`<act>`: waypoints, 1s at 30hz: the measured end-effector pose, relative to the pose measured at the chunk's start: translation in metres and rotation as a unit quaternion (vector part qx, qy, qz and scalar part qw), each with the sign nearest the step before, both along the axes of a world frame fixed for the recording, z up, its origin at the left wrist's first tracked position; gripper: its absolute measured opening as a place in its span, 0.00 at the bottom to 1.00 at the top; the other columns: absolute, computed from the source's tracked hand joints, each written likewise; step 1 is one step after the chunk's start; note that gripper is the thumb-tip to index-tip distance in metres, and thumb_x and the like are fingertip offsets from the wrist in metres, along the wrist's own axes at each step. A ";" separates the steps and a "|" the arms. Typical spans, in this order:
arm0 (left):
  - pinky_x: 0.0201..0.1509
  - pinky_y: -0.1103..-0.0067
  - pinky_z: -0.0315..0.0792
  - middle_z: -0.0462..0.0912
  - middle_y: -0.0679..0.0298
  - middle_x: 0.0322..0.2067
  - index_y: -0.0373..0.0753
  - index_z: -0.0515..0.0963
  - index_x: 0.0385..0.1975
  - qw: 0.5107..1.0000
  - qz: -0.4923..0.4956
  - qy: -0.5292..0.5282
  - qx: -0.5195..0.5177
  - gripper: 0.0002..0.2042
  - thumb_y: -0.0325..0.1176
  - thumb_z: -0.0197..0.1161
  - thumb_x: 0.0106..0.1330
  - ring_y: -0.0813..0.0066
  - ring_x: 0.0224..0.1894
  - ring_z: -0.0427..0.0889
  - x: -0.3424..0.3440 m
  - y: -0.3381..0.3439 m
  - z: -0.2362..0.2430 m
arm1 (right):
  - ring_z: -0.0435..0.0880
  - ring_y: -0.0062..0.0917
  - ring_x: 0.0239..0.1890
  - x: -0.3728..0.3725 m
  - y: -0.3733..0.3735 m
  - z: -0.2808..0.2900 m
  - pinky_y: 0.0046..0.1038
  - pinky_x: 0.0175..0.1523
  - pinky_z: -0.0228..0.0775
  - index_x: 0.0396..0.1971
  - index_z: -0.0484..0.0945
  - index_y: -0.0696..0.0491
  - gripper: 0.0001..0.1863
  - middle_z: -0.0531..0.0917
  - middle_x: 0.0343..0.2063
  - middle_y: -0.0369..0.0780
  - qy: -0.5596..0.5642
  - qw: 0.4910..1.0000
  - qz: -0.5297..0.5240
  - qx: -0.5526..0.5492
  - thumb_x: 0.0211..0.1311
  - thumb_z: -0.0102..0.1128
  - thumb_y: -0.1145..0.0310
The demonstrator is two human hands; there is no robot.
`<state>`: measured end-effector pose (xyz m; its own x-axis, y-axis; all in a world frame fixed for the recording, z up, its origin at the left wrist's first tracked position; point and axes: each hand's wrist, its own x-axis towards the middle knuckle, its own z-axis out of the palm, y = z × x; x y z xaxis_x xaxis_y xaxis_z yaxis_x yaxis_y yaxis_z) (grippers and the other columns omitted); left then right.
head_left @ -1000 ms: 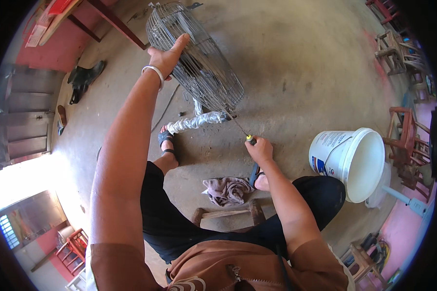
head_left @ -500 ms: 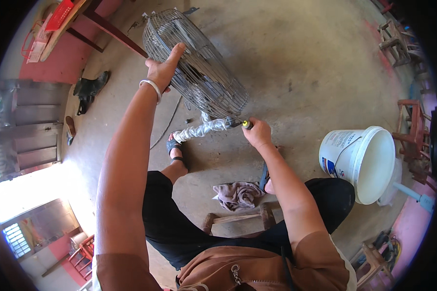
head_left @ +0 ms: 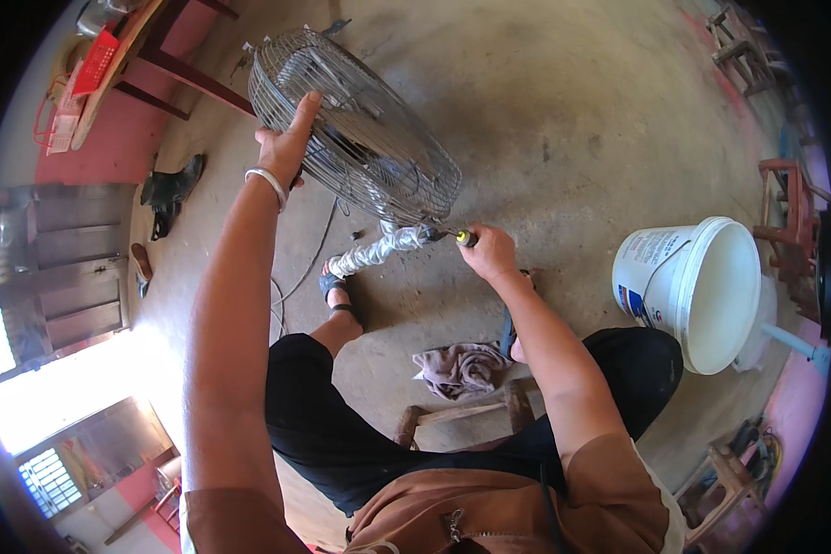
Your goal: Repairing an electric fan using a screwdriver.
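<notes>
A metal-caged electric fan (head_left: 406, 148) stands tilted in front of me, its wire guard leaning away to the upper left. My left hand (head_left: 288, 140) is closed on the guard's left rim, thumb up across the wires. Below the guard, the fan's pole (head_left: 379, 251) is wrapped in silvery film and ends in a dark joint (head_left: 428, 234). In my right hand (head_left: 491, 254) is a screwdriver (head_left: 467, 238) with a yellow-and-black handle, gripped in closed fingers. Its shaft points left at the dark joint; whether the tip touches it I cannot tell.
A crumpled brownish cloth (head_left: 462, 369) lies on the floor between my feet, by a wooden stool (head_left: 462, 415). To the right a white bucket (head_left: 660, 277) is tipped toward me. A grey cord (head_left: 314, 263) trails left of the fan. A table (head_left: 120, 69) stands at the upper left.
The fan guard has turned and shifted left, showing more of its round face. My left hand has moved left with it. The screwdriver stays at the joint in my right hand.
</notes>
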<state>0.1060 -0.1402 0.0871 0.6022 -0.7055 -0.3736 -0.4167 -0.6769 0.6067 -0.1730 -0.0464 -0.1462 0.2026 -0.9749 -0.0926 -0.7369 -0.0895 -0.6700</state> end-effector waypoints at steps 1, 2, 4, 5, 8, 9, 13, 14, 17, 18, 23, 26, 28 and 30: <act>0.21 0.76 0.71 0.76 0.46 0.45 0.17 0.48 0.59 1.000 0.000 0.006 0.003 0.66 0.79 0.60 0.38 0.63 0.41 0.80 0.000 0.000 -0.001 | 0.82 0.43 0.27 0.004 -0.002 0.001 0.41 0.32 0.74 0.23 0.80 0.49 0.11 0.82 0.21 0.43 -0.001 1.000 -0.003 -0.001 0.49 0.66 0.57; 0.21 0.76 0.70 0.76 0.47 0.45 0.17 0.47 0.59 1.000 0.001 0.011 0.006 0.67 0.79 0.59 0.38 0.63 0.41 0.80 0.000 0.000 -0.001 | 0.82 0.43 0.27 0.009 -0.005 0.002 0.41 0.32 0.74 0.23 0.80 0.49 0.11 0.83 0.21 0.43 -0.013 1.000 -0.007 -0.010 0.49 0.66 0.57; 0.22 0.76 0.71 0.75 0.46 0.46 0.17 0.46 0.60 1.000 0.001 0.008 0.010 0.67 0.79 0.59 0.38 0.61 0.42 0.80 -0.002 -0.002 -0.002 | 0.82 0.43 0.27 0.011 -0.010 0.004 0.42 0.32 0.74 0.23 0.80 0.48 0.11 0.83 0.21 0.43 -0.026 0.999 -0.013 -0.020 0.49 0.66 0.57; 0.23 0.75 0.71 0.75 0.46 0.47 0.17 0.45 0.61 1.000 0.005 0.003 0.013 0.68 0.79 0.59 0.39 0.61 0.43 0.80 -0.001 -0.001 -0.003 | 0.83 0.42 0.27 0.011 -0.009 0.004 0.41 0.32 0.74 0.23 0.80 0.48 0.11 0.83 0.21 0.42 -0.024 0.999 -0.014 -0.023 0.49 0.66 0.57; 0.23 0.75 0.72 0.74 0.46 0.48 0.17 0.45 0.61 1.000 0.009 -0.004 0.013 0.68 0.79 0.59 0.39 0.60 0.44 0.79 0.002 0.000 -0.005 | 0.83 0.41 0.28 0.001 -0.007 0.008 0.41 0.32 0.74 0.24 0.81 0.47 0.10 0.83 0.22 0.42 -0.013 0.999 0.009 -0.028 0.49 0.66 0.57; 0.23 0.75 0.72 0.74 0.46 0.49 0.17 0.45 0.62 1.000 0.008 -0.005 0.007 0.68 0.79 0.59 0.39 0.60 0.45 0.79 0.002 0.000 -0.005 | 0.83 0.41 0.28 -0.004 -0.007 0.010 0.41 0.32 0.74 0.24 0.81 0.47 0.10 0.83 0.22 0.41 -0.003 0.999 0.032 -0.031 0.49 0.66 0.56; 0.23 0.75 0.73 0.74 0.46 0.48 0.17 0.46 0.61 1.000 -0.001 0.004 0.006 0.67 0.79 0.59 0.39 0.60 0.45 0.79 0.007 -0.002 -0.003 | 0.84 0.40 0.28 -0.015 -0.015 0.018 0.40 0.33 0.75 0.26 0.83 0.46 0.12 0.84 0.23 0.42 0.073 0.996 0.042 0.009 0.48 0.65 0.54; 0.23 0.75 0.73 0.74 0.46 0.48 0.17 0.46 0.61 1.000 -0.002 0.004 0.006 0.67 0.79 0.59 0.39 0.60 0.45 0.79 0.006 -0.002 -0.003 | 0.84 0.40 0.29 -0.016 -0.020 0.020 0.40 0.33 0.75 0.27 0.83 0.46 0.13 0.84 0.23 0.42 0.085 0.995 0.046 0.017 0.48 0.65 0.53; 0.23 0.76 0.72 0.75 0.46 0.47 0.17 0.45 0.62 1.000 -0.008 0.004 0.016 0.68 0.80 0.58 0.39 0.60 0.45 0.79 0.005 -0.002 -0.003 | 0.84 0.41 0.29 -0.012 -0.024 0.024 0.40 0.34 0.76 0.27 0.83 0.47 0.12 0.84 0.24 0.43 0.089 0.994 0.054 0.018 0.48 0.64 0.54; 0.23 0.76 0.72 0.75 0.46 0.47 0.17 0.45 0.62 1.000 -0.004 0.000 0.012 0.68 0.80 0.58 0.39 0.60 0.45 0.79 0.004 -0.001 -0.004 | 0.84 0.41 0.30 -0.009 -0.026 0.025 0.40 0.34 0.76 0.26 0.83 0.47 0.12 0.84 0.24 0.44 0.081 0.995 0.058 0.012 0.48 0.63 0.55; 0.22 0.77 0.71 0.75 0.46 0.46 0.16 0.44 0.62 1.000 0.001 -0.001 0.017 0.68 0.80 0.57 0.39 0.60 0.45 0.79 0.001 0.000 -0.006 | 0.83 0.42 0.30 0.003 -0.029 0.014 0.41 0.35 0.75 0.26 0.82 0.48 0.09 0.84 0.24 0.44 0.043 0.998 0.042 0.000 0.47 0.63 0.60; 0.22 0.77 0.71 0.75 0.46 0.46 0.17 0.45 0.62 1.000 -0.001 -0.001 0.015 0.68 0.80 0.57 0.39 0.59 0.45 0.79 0.001 0.000 -0.005 | 0.83 0.42 0.30 0.011 -0.024 0.009 0.41 0.35 0.75 0.26 0.81 0.49 0.08 0.83 0.24 0.44 0.008 1.000 0.022 0.000 0.45 0.63 0.62; 0.22 0.76 0.71 0.75 0.46 0.46 0.17 0.46 0.61 1.000 -0.002 0.002 0.001 0.67 0.80 0.58 0.39 0.60 0.44 0.79 0.000 0.000 -0.004 | 0.83 0.43 0.30 0.015 -0.023 0.008 0.41 0.35 0.75 0.25 0.81 0.49 0.08 0.83 0.23 0.44 -0.006 1.000 0.011 0.004 0.45 0.64 0.62; 0.23 0.75 0.72 0.76 0.46 0.46 0.17 0.47 0.60 1.000 0.001 -0.002 0.000 0.66 0.79 0.59 0.40 0.60 0.44 0.79 0.001 -0.002 -0.004 | 0.83 0.43 0.30 0.016 -0.023 0.008 0.42 0.34 0.74 0.24 0.81 0.49 0.08 0.83 0.23 0.44 -0.024 1.000 -0.011 0.013 0.45 0.64 0.62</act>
